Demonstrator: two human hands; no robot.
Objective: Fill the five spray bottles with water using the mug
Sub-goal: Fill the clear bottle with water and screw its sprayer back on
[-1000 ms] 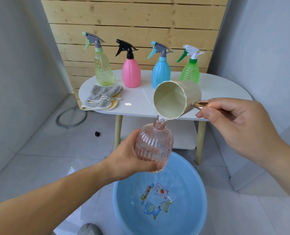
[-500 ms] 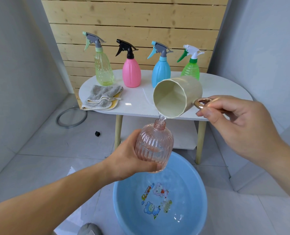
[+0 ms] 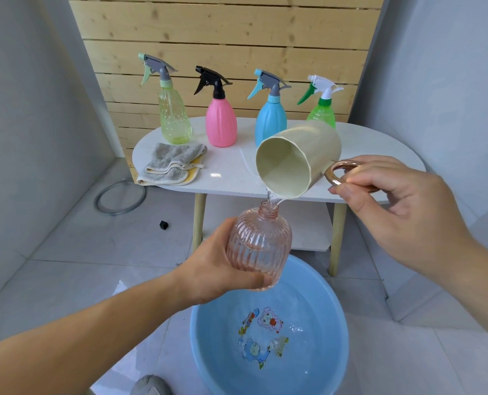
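Now left hand (image 3: 211, 269) fingers grasp pink bottle (image 3: 258, 246); right hand (image 3: 402, 212) fingers pinch tilted mug (image 3: 297, 161) handle.

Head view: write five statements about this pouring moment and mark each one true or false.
1. The left hand holds the ribbed pink bottle above the blue basin. True.
2. The mug stands upright on the table. False: the right hand tips it by the handle, and water runs into the bottle's neck.
3. Four spray bottles with trigger heads stand on the table. True.
4. The ribbed pink bottle has its spray head screwed on. False: its neck is open, with no head on it.
5. A folded grey cloth lies at the table's left end. True.
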